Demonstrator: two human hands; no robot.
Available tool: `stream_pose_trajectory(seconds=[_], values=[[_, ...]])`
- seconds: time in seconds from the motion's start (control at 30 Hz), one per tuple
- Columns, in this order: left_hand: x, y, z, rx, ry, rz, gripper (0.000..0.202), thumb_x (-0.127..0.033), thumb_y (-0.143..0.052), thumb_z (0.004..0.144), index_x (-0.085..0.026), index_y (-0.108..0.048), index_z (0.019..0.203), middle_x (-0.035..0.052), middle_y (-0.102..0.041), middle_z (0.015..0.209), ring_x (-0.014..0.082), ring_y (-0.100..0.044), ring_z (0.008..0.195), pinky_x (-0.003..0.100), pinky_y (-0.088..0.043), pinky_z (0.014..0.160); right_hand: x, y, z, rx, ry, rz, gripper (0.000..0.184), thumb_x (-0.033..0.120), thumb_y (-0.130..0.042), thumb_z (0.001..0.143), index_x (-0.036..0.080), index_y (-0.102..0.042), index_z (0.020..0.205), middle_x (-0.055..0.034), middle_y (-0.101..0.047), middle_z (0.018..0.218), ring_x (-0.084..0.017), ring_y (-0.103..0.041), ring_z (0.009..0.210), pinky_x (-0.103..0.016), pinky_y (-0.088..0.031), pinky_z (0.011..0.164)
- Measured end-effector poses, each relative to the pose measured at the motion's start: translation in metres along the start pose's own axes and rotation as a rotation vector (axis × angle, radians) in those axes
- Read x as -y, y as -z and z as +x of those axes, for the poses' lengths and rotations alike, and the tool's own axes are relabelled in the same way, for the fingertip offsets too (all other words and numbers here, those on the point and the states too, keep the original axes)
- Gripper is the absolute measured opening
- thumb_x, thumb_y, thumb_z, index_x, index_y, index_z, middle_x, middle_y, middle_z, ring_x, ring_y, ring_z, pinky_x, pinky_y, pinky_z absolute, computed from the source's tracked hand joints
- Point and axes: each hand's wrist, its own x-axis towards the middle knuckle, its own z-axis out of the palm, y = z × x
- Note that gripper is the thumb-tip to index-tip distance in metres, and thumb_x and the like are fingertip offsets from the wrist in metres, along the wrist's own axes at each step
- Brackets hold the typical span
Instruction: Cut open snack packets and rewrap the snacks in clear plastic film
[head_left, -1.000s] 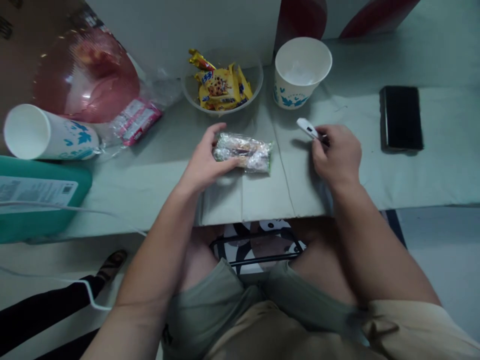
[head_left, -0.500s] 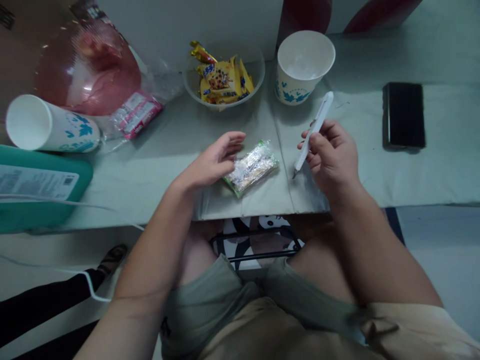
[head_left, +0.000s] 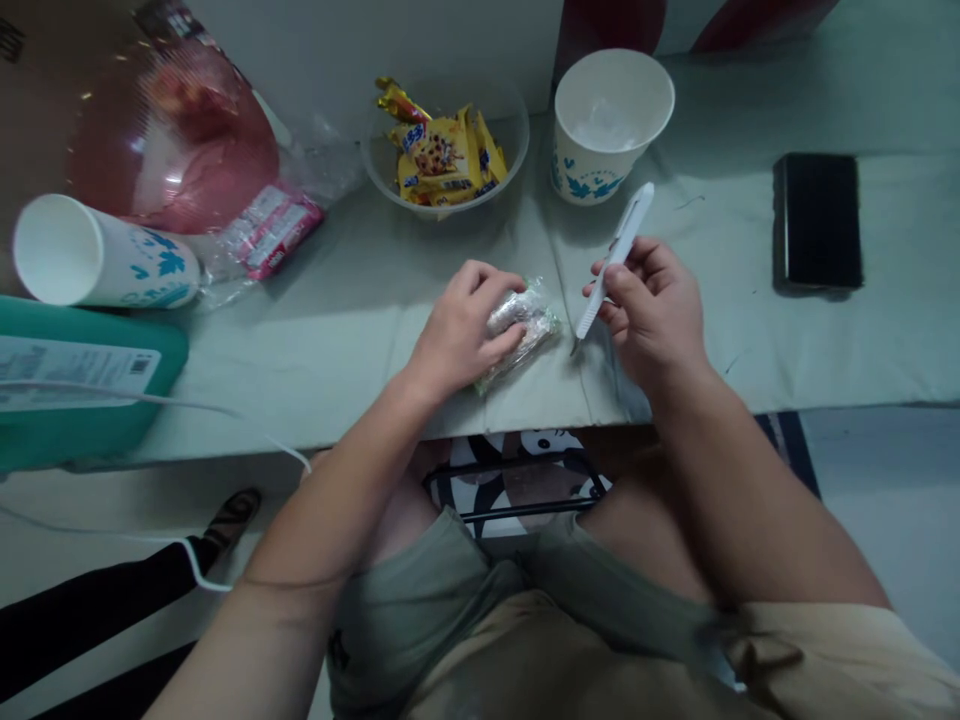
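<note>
My right hand [head_left: 656,315] holds a slim white utility knife [head_left: 616,262] between thumb and fingers, its small dark blade pointing down at the tablecloth. Just left of that blade lies a snack packet [head_left: 534,335] in clear, shiny wrap with green edges. My left hand [head_left: 472,325] grips it from the left, fingers over the top and thumb on the near side, hiding part of it. The blade and the packet are apart.
Behind the packet stand a clear bowl [head_left: 517,150] of yellow snack packs and a white paper cup [head_left: 611,120]. A black box [head_left: 821,222] lies right. Leftward are a tipped paper cup [head_left: 112,255], a pink packet [head_left: 281,235], a red bowl [head_left: 187,150] and a green container [head_left: 161,355] with a cable [head_left: 187,405].
My left hand has moved right and closed over the snack packet, which it was beside before. My right hand has shifted slightly left with the utility knife.
</note>
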Motion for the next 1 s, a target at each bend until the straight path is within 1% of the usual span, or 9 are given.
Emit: stream_pose_trajectory(seconds=[0.1, 0.23, 0.3, 0.37, 0.43, 0.7, 0.8, 0.9, 1.0], values=[[-0.004, -0.004, 0.001, 0.071, -0.048, 0.0, 0.024, -0.021, -0.061, 0.09, -0.025, -0.07, 0.112, 0.0077, -0.057, 0.12, 0.023, -0.059, 0.108, 0.041, -0.048, 0.102, -0.002, 0.001, 0.003, -0.01, -0.022, 0.03, 0.034, 0.054, -0.071, 0.087, 0.029, -0.06, 0.106, -0.0025, -0.07, 0.096, -0.018, -0.07, 0.081, -0.034, -0.061, 0.065], [-0.009, 0.003, 0.0, 0.136, 0.1, -0.041, 0.029, -0.028, -0.055, 0.093, -0.021, -0.073, 0.115, 0.0071, -0.056, 0.109, 0.0191, -0.06, 0.093, 0.037, -0.052, 0.093, -0.003, 0.007, 0.006, 0.026, -0.042, 0.053, 0.04, 0.06, -0.071, 0.085, 0.03, -0.06, 0.108, -0.0032, -0.07, 0.101, -0.02, -0.071, 0.088, -0.035, -0.062, 0.068], [-0.01, 0.012, 0.0, 0.247, 0.151, -0.094, 0.037, -0.033, -0.055, 0.093, -0.02, -0.071, 0.124, 0.0061, -0.055, 0.105, 0.0177, -0.059, 0.089, 0.036, -0.053, 0.091, -0.002, 0.009, 0.006, 0.041, -0.054, 0.077, 0.041, 0.061, -0.072, 0.084, 0.031, -0.059, 0.108, -0.0028, -0.069, 0.102, -0.02, -0.071, 0.089, -0.035, -0.062, 0.069], [-0.008, 0.021, -0.001, 0.4, 0.127, -0.139, 0.05, -0.035, -0.061, 0.087, -0.022, -0.065, 0.136, 0.0056, -0.056, 0.108, 0.0179, -0.059, 0.09, 0.035, -0.053, 0.091, 0.001, 0.008, 0.004, 0.064, -0.065, 0.09, 0.042, 0.062, -0.073, 0.083, 0.031, -0.058, 0.106, -0.0023, -0.069, 0.102, -0.02, -0.071, 0.088, -0.034, -0.062, 0.069], [-0.004, 0.027, -0.003, 0.493, 0.084, -0.151, 0.065, -0.034, -0.067, 0.081, -0.023, -0.058, 0.144, 0.0055, -0.056, 0.11, 0.0187, -0.06, 0.094, 0.035, -0.053, 0.092, 0.005, 0.004, 0.0, 0.107, -0.073, 0.095, 0.042, 0.063, -0.073, 0.082, 0.032, -0.057, 0.105, -0.0017, -0.068, 0.1, -0.019, -0.071, 0.088, -0.033, -0.062, 0.069], [0.004, 0.014, -0.006, 0.388, 0.007, -0.191, 0.065, -0.031, -0.069, 0.077, -0.021, -0.059, 0.141, 0.0038, -0.059, 0.099, 0.0189, -0.06, 0.089, 0.034, -0.052, 0.087, 0.026, -0.017, -0.017, 0.287, -0.002, 0.056, 0.049, 0.068, -0.075, 0.078, 0.029, -0.06, 0.103, -0.0026, -0.068, 0.093, -0.022, -0.07, 0.09, -0.039, -0.063, 0.076], [0.008, 0.015, -0.007, 0.419, 0.019, -0.349, 0.073, -0.029, -0.071, 0.076, -0.024, -0.051, 0.146, 0.0044, -0.063, 0.101, 0.0201, -0.061, 0.091, 0.034, -0.053, 0.083, 0.031, -0.019, -0.019, 0.352, 0.005, 0.036, 0.045, 0.063, -0.076, 0.079, 0.027, -0.06, 0.1, -0.0028, -0.067, 0.09, -0.021, -0.069, 0.085, -0.036, -0.061, 0.07], [0.012, 0.016, -0.008, 0.454, 0.047, -0.502, 0.079, -0.027, -0.071, 0.076, -0.024, -0.045, 0.15, 0.005, -0.064, 0.102, 0.0205, -0.063, 0.093, 0.033, -0.053, 0.081, 0.033, -0.019, -0.02, 0.399, -0.06, 0.003, 0.044, 0.058, -0.081, 0.075, 0.026, -0.059, 0.095, -0.0017, -0.066, 0.088, -0.017, -0.066, 0.075, -0.032, -0.057, 0.063], [0.013, 0.016, -0.008, 0.45, 0.055, -0.503, 0.079, -0.026, -0.073, 0.073, -0.023, -0.046, 0.148, 0.0055, -0.065, 0.103, 0.0204, -0.063, 0.094, 0.033, -0.052, 0.082, 0.033, -0.019, -0.019, 0.374, -0.09, -0.048, 0.046, 0.054, -0.086, 0.07, 0.024, -0.059, 0.092, -0.0008, -0.065, 0.086, -0.014, -0.062, 0.069, -0.03, -0.054, 0.06]])
